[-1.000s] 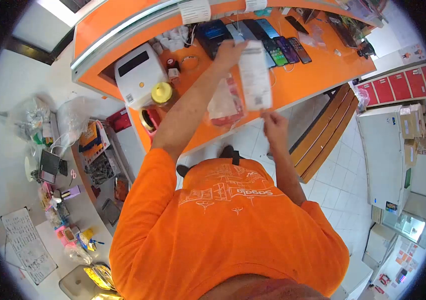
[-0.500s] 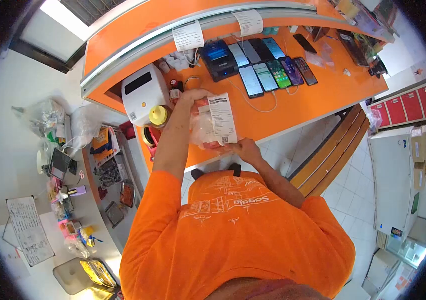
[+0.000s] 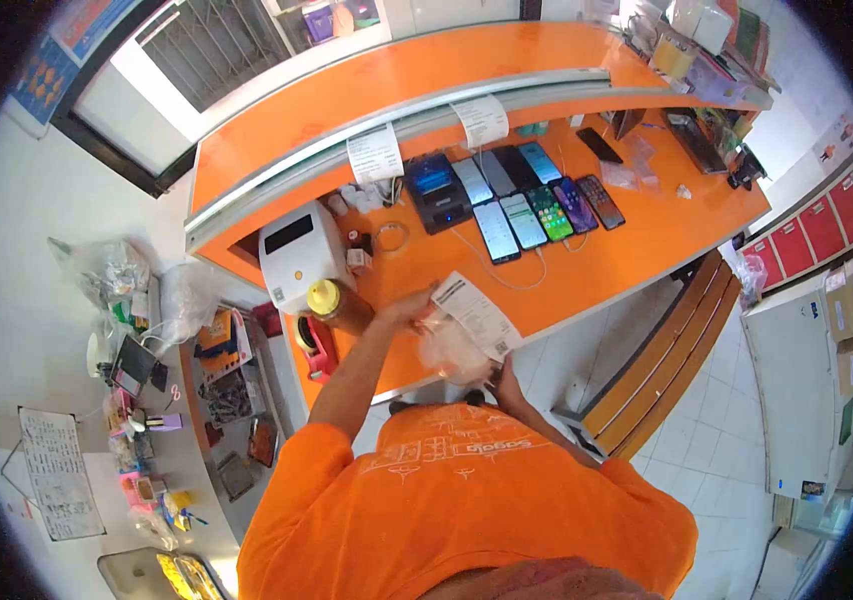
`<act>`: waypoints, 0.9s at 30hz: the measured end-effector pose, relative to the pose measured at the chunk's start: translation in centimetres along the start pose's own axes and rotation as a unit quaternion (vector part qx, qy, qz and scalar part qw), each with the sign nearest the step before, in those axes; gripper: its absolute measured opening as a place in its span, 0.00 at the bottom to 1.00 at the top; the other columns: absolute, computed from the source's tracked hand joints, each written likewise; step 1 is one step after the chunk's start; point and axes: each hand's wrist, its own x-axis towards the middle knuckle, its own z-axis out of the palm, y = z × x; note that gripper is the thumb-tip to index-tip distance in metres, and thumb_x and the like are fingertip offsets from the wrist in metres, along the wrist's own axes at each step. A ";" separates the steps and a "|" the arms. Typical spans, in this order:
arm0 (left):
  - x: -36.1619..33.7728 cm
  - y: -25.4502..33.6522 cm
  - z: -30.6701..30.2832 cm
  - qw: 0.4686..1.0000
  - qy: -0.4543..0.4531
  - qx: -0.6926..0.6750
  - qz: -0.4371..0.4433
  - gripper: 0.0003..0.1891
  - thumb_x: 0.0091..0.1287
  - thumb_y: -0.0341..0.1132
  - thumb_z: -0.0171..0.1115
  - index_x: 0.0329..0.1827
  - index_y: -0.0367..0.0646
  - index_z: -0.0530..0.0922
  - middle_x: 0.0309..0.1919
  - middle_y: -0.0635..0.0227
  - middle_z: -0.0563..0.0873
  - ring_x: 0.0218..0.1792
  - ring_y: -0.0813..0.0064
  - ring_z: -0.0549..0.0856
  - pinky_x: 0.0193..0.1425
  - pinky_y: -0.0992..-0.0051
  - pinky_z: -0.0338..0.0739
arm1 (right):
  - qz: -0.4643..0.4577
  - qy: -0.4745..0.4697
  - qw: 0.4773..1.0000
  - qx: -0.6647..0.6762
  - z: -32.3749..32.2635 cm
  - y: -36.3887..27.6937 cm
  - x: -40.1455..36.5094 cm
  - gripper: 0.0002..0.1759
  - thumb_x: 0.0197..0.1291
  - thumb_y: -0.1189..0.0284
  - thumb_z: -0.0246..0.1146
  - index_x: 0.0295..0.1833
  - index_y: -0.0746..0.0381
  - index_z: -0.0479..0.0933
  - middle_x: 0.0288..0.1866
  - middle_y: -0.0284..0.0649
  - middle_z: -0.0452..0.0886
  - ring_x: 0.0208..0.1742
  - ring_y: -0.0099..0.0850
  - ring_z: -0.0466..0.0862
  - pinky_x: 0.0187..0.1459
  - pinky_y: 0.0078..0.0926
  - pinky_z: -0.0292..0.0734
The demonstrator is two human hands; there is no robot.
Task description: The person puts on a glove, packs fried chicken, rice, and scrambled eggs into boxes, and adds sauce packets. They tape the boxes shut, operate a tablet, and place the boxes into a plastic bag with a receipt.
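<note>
At the front edge of the orange counter, a clear plastic bag [image 3: 448, 350] with a printed receipt [image 3: 476, 318] on its front hangs between my two hands. My left hand [image 3: 410, 306] is closed on the bag's upper left side, near the receipt's top corner. Low on the other side, my right hand [image 3: 506, 382] is closed at the bag's bottom corner, its fingers partly hidden. The contents of the bag are blurred. Left of my left forearm stand a bottle with a yellow cap [image 3: 324, 296] and a red tape dispenser [image 3: 316, 350].
Several phones [image 3: 524, 220] lie in rows on the orange counter [image 3: 596, 275], beside a black receipt printer [image 3: 438, 196]. A white label printer [image 3: 302, 252] stands at the left. Paper slips [image 3: 374, 155] hang from the shelf rail. A wooden bench [image 3: 651, 355] is beyond the counter's front edge.
My view has tilted up, showing more of the upper shelf and window. The bag and receipt have turned from nearly upright to slanted, still between both hands.
</note>
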 end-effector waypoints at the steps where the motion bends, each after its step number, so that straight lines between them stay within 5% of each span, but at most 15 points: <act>1: 1.1 -1.5 0.3 0.999 -0.025 -0.025 -0.022 0.40 0.71 0.72 0.38 0.59 0.43 0.80 0.49 0.60 0.86 0.41 0.65 0.88 0.32 0.67 0.87 | -0.016 -0.033 0.998 0.057 -3.0 1.0 2.2 0.38 0.74 0.37 0.39 0.56 0.61 0.75 0.40 0.44 0.82 0.41 0.36 0.81 0.42 0.32 0.80; 2: 2.0 -1.8 0.3 0.997 -0.050 -0.048 -0.042 0.42 0.72 0.73 0.37 0.61 0.42 0.79 0.52 0.60 0.85 0.43 0.64 0.88 0.33 0.66 0.87 | -0.033 -0.068 0.991 0.113 -5.2 1.5 4.0 0.39 0.73 0.36 0.37 0.56 0.60 0.75 0.39 0.42 0.81 0.39 0.34 0.81 0.41 0.30 0.80; 3: 1.3 -0.4 0.8 0.997 -0.061 -0.053 -0.007 0.42 0.72 0.73 0.36 0.65 0.42 0.76 0.55 0.59 0.83 0.43 0.63 0.88 0.36 0.65 0.87 | -0.011 0.036 0.997 0.072 -6.1 1.2 4.6 0.32 0.75 0.42 0.44 0.60 0.59 0.74 0.45 0.43 0.82 0.45 0.34 0.82 0.45 0.27 0.81; 5: -3.3 5.2 2.4 0.993 -0.082 -0.064 0.062 0.44 0.72 0.72 0.33 0.71 0.43 0.71 0.61 0.59 0.79 0.44 0.62 0.87 0.41 0.62 0.88 | -0.182 0.031 0.981 0.066 -3.1 -3.8 2.1 0.29 0.74 0.47 0.50 0.64 0.59 0.73 0.49 0.44 0.82 0.51 0.33 0.82 0.51 0.28 0.80; 7: -7.4 11.1 2.5 0.966 -0.096 -0.177 0.161 0.43 0.74 0.70 0.36 0.77 0.43 0.62 0.69 0.59 0.72 0.52 0.61 0.85 0.52 0.59 0.85 | -0.406 0.030 0.884 -0.230 -4.5 -8.7 3.6 0.26 0.73 0.52 0.55 0.66 0.59 0.71 0.54 0.45 0.81 0.58 0.33 0.80 0.57 0.31 0.79; 8: -10.0 14.0 2.9 0.944 -0.047 -0.213 0.246 0.41 0.75 0.67 0.39 0.77 0.42 0.62 0.69 0.59 0.71 0.55 0.62 0.84 0.55 0.60 0.83 | -0.446 -0.001 0.871 -0.206 -3.5 -12.3 3.8 0.29 0.71 0.50 0.56 0.68 0.59 0.70 0.54 0.44 0.81 0.56 0.34 0.81 0.56 0.33 0.79; 11: -15.5 18.7 3.5 0.849 0.074 -0.235 0.468 0.35 0.77 0.58 0.46 0.76 0.41 0.62 0.70 0.60 0.70 0.61 0.64 0.79 0.62 0.62 0.78 | -0.330 -0.246 0.898 0.156 5.1 -27.6 3.2 0.39 0.66 0.45 0.59 0.71 0.61 0.64 0.54 0.43 0.79 0.52 0.35 0.81 0.54 0.39 0.81; 13: -17.4 18.2 3.3 0.797 0.119 -0.138 0.576 0.31 0.78 0.51 0.51 0.75 0.40 0.61 0.71 0.61 0.69 0.63 0.65 0.77 0.64 0.63 0.74 | -0.315 -0.282 0.882 0.209 12.1 -37.0 2.3 0.45 0.62 0.41 0.61 0.73 0.62 0.60 0.55 0.42 0.78 0.49 0.36 0.81 0.52 0.44 0.83; 15: -18.6 15.2 3.7 0.836 0.081 -0.113 0.531 0.31 0.77 0.53 0.51 0.74 0.41 0.62 0.71 0.59 0.69 0.64 0.62 0.77 0.65 0.60 0.73 | -0.339 -0.174 0.904 0.196 17.5 -44.6 3.6 0.31 0.65 0.48 0.60 0.62 0.61 0.73 0.42 0.43 0.84 0.45 0.38 0.85 0.43 0.45 0.85; 17: -19.9 11.1 4.2 0.869 0.062 -0.084 0.483 0.29 0.77 0.51 0.51 0.73 0.41 0.63 0.70 0.59 0.70 0.63 0.62 0.77 0.66 0.60 0.72 | -0.333 -0.020 0.933 0.135 20.0 -52.1 10.2 0.23 0.65 0.47 0.60 0.45 0.58 0.78 0.38 0.41 0.84 0.27 0.39 0.83 0.23 0.43 0.80; 20: -22.1 3.5 3.8 0.908 0.087 -0.083 0.402 0.25 0.79 0.47 0.50 0.72 0.41 0.65 0.67 0.61 0.74 0.62 0.66 0.78 0.65 0.64 0.72 | -0.341 0.071 0.936 0.055 22.3 -55.9 15.3 0.23 0.66 0.47 0.59 0.46 0.58 0.78 0.40 0.41 0.84 0.30 0.38 0.83 0.27 0.43 0.80; 24: -25.5 -7.1 4.0 0.918 0.209 -0.115 0.316 0.23 0.79 0.46 0.50 0.70 0.44 0.69 0.64 0.66 0.77 0.60 0.71 0.79 0.62 0.68 0.73 | -0.451 -0.027 0.892 -0.025 23.2 -53.5 16.2 0.23 0.67 0.48 0.59 0.47 0.59 0.77 0.41 0.40 0.83 0.34 0.38 0.83 0.33 0.42 0.80; 27: -30.1 -13.9 5.8 0.895 0.292 -0.218 0.257 0.22 0.79 0.47 0.51 0.69 0.46 0.72 0.61 0.69 0.78 0.55 0.75 0.79 0.59 0.70 0.74 | -0.431 -0.159 0.887 -0.053 28.8 -42.7 13.7 0.23 0.67 0.49 0.58 0.48 0.59 0.77 0.43 0.40 0.83 0.37 0.38 0.83 0.38 0.42 0.80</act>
